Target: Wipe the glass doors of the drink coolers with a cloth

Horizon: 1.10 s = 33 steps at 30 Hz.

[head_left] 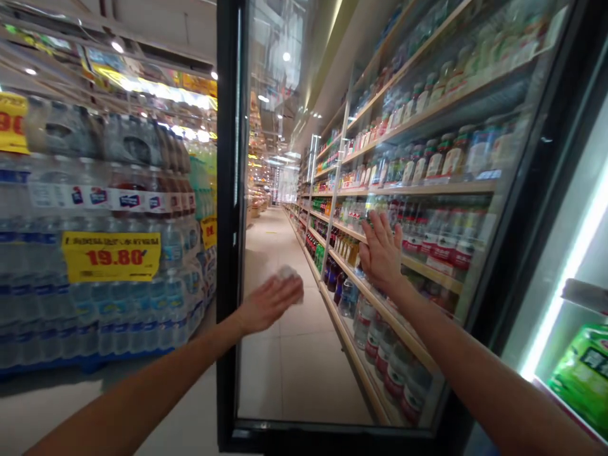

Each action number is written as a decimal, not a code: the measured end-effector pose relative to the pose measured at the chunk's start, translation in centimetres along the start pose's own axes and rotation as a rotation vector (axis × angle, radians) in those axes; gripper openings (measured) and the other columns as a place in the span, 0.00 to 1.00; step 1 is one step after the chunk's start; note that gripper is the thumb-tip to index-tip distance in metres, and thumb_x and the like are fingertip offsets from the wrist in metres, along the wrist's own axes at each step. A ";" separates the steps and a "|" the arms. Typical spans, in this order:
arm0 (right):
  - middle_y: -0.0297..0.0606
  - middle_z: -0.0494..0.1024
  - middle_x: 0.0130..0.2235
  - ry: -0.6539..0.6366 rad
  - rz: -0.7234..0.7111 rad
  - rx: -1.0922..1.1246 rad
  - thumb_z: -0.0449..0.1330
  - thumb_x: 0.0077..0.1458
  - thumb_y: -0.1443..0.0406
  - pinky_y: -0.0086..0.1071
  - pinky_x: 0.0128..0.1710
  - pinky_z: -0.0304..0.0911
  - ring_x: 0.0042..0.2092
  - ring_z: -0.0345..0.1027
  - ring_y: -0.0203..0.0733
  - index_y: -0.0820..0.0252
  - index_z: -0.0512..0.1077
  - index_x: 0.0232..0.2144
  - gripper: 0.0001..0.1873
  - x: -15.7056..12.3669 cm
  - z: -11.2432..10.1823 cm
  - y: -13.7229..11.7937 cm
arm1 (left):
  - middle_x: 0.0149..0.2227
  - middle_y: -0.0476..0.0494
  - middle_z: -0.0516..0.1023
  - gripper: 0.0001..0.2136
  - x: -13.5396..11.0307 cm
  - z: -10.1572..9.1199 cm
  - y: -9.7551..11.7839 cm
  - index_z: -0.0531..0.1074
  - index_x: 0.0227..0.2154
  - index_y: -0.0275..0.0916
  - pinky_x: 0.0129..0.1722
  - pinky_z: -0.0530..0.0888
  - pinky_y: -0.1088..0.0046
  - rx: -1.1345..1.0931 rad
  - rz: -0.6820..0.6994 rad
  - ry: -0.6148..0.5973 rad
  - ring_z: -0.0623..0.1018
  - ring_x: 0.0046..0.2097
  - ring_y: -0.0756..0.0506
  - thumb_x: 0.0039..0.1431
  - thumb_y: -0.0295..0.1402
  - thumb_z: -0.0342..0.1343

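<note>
A glass cooler door [228,221] with a black frame stands in front of me. My left hand [270,299] lies at the glass, its fingers over a small whitish crumpled cloth [287,273]. Motion smears this hand and the cloth, so the cloth's exact shape is unclear. Further right and higher, my right hand [382,253] is spread flat against the pane with nothing in it. Shelves of bottles [441,158] show in the glass behind both hands; I cannot tell how much of this is reflection.
At the left, shrink-wrapped bottle packs [118,304] are stacked high, with a yellow price sign [111,256] on them. A lit strip [570,272] and a green package [582,373] are inside the cooler at the right. Pale floor [166,411] runs below the door.
</note>
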State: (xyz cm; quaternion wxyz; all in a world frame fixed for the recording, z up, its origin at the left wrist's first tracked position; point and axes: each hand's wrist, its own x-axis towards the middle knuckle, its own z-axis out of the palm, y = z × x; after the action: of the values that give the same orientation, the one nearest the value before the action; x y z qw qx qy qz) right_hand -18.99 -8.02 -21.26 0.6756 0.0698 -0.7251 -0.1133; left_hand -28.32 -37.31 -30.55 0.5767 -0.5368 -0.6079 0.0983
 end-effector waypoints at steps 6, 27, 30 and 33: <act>0.43 0.58 0.62 -0.058 -0.038 0.011 0.46 0.58 0.63 0.47 0.63 0.37 0.65 0.41 0.43 0.57 0.56 0.59 0.26 -0.2 -0.6 0.3 | 0.62 0.50 0.59 0.21 -0.2 0.6 1.2 0.61 0.56 0.45 0.65 0.42 0.63 -0.024 0.054 0.014 0.48 0.66 0.50 0.59 0.30 0.47; 0.46 0.63 0.59 -0.133 -0.101 0.055 0.48 0.56 0.67 0.48 0.62 0.41 0.65 0.44 0.45 0.62 0.58 0.57 0.25 -6.6 -1.7 -0.7 | 0.62 0.49 0.59 0.20 4.7 0.4 0.6 0.61 0.56 0.44 0.65 0.42 0.65 -0.094 0.164 -0.018 0.49 0.65 0.51 0.61 0.31 0.43; 0.46 0.62 0.59 -0.129 -0.085 0.067 0.48 0.56 0.67 0.48 0.62 0.41 0.64 0.45 0.45 0.61 0.57 0.58 0.26 -6.9 -1.7 -0.6 | 0.62 0.46 0.59 0.21 5.7 0.4 0.7 0.60 0.57 0.42 0.64 0.43 0.62 -0.038 -0.032 0.014 0.49 0.65 0.47 0.61 0.29 0.43; 0.47 0.62 0.59 -0.130 -0.068 0.057 0.48 0.56 0.68 0.49 0.62 0.42 0.64 0.45 0.45 0.61 0.56 0.59 0.27 -7.3 -1.8 -0.5 | 0.62 0.50 0.57 0.19 5.1 1.0 2.2 0.63 0.55 0.42 0.64 0.46 0.67 -0.151 0.304 -0.032 0.51 0.65 0.50 0.62 0.32 0.41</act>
State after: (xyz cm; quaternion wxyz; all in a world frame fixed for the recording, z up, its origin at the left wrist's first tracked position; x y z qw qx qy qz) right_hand -16.62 -6.73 -28.31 0.6206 0.1060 -0.7676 -0.1196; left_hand -26.74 -32.00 -29.42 0.5037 -0.6626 -0.5345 0.1468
